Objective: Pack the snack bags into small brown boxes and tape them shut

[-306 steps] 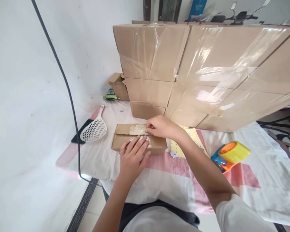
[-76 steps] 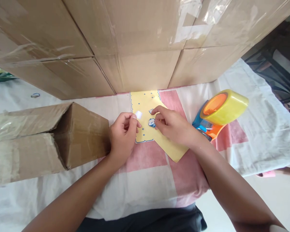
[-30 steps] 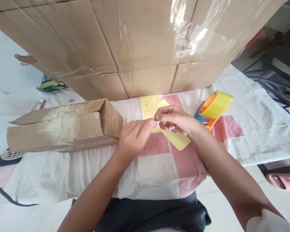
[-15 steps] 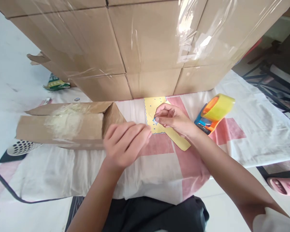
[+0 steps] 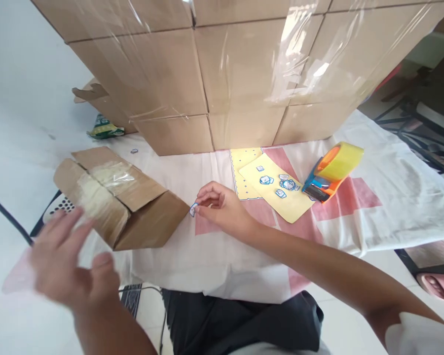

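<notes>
My right hand [image 5: 222, 207] pinches a small blue-edged paper sticker [image 5: 193, 209] between thumb and fingertips, close to the corner of a brown cardboard box [image 5: 148, 222]. The box lies on its side, its top flaps covered with patches of tape. My left hand [image 5: 70, 266] is raised in front of the box's left end, fingers spread, blurred and holding nothing. To the right, several similar small stickers [image 5: 266, 180] lie on a yellow sheet [image 5: 294, 209]. Under it shows a yellow patterned sheet [image 5: 240, 172] with a blue scalloped border.
An orange and blue tape dispenser [image 5: 325, 180] with yellow tape stands right of the sheets. Large taped cartons [image 5: 244, 74] form a wall behind. A green packet [image 5: 105, 128] lies at the back left, and a perforated white object [image 5: 57, 204] sits behind my left hand.
My left hand has moved left, away from the right hand, and opened. The right hand has shifted left with the sticker, uncovering the yellow sheet. The box has turned, its end now facing me.
</notes>
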{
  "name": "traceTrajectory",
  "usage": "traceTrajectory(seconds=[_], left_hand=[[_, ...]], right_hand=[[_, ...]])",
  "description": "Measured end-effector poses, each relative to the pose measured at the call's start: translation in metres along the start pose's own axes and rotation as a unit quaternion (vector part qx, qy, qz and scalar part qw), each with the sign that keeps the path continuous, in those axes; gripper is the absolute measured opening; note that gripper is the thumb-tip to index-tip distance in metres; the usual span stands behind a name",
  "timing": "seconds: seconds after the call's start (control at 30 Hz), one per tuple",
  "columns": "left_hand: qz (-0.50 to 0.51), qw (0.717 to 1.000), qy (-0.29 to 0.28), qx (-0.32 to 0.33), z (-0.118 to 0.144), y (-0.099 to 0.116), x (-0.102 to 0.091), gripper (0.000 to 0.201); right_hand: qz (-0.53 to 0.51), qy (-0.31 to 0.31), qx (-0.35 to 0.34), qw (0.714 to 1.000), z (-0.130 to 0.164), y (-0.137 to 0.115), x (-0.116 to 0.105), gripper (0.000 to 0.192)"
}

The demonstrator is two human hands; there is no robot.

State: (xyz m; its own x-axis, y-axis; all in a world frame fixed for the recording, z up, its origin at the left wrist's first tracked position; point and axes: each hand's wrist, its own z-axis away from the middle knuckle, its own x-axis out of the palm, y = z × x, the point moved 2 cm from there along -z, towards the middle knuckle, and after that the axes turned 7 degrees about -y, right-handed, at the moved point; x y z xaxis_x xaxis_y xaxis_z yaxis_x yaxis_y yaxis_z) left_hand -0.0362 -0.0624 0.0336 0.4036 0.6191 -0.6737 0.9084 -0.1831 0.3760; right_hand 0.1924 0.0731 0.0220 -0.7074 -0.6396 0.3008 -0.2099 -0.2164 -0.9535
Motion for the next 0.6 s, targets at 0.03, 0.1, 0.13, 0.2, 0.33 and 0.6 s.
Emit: traceTrajectory(seconds=[0.03,0.1,0.13,0.2,0.33,0.6], left_hand=[[-0.005,0.999,0.031,0.025,0.0,0.002,0.002,0.056],[-0.003,0.995,0.068,0.072,-0.003,0.004,0.01,0.055],[0.003,0.994,0.072,0.085,-0.004,0.004,0.015,0.058],[0.011,0.991,0.094,0.095,-0.005,0.003,0.023,0.061],[0.02,0.992,0.096,0.076,-0.002,0.002,0.027,0.06],[0.016,0.994,0.085,0.066,0.002,0.004,0.019,0.059]], right_hand=[[-0.002,0.007,0.0,1.0,0.001,0.006,0.009,0.032],[0.006,0.02,-0.006,1.0,0.002,0.017,0.025,0.029],[0.021,0.027,-0.016,0.999,0.001,0.022,0.032,0.027],[0.067,0.039,-0.054,0.996,-0.001,0.029,0.044,0.021],[0.123,0.078,-0.111,0.983,-0.004,0.036,0.061,0.015],[0.268,0.132,-0.095,0.95,-0.005,0.039,0.063,0.033]])
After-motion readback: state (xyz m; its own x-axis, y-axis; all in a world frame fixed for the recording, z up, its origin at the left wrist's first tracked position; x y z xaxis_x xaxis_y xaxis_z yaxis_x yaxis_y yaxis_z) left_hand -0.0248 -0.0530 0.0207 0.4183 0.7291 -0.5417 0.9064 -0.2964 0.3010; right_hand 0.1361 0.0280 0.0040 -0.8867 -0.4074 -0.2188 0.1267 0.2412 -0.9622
